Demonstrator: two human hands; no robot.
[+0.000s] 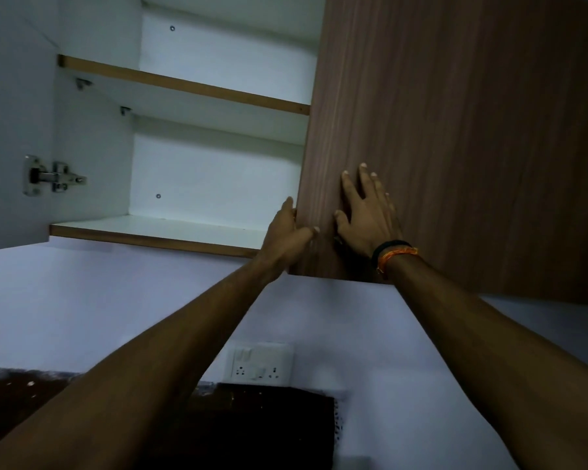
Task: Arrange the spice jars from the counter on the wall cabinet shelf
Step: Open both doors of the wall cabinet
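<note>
Both hands are up at the wooden cabinet door (455, 130): the left hand (287, 234) curls around its free edge, fingers behind and thumb on the face, which looks like a grip for swinging it, while the right hand (365, 215) lies flat and spread on the front, holding nothing, probably to steady or guide the panel. The left half of the cabinet stands open, its other door (11, 130) swung aside on a metal hinge (53, 176), so the lower shelf (157, 232) and the upper shelf (184, 84) are reachable; both look bare. No spice jars are in view; the dark desk (21, 391) below shows only a strip, so arranging seems not yet begun.
</note>
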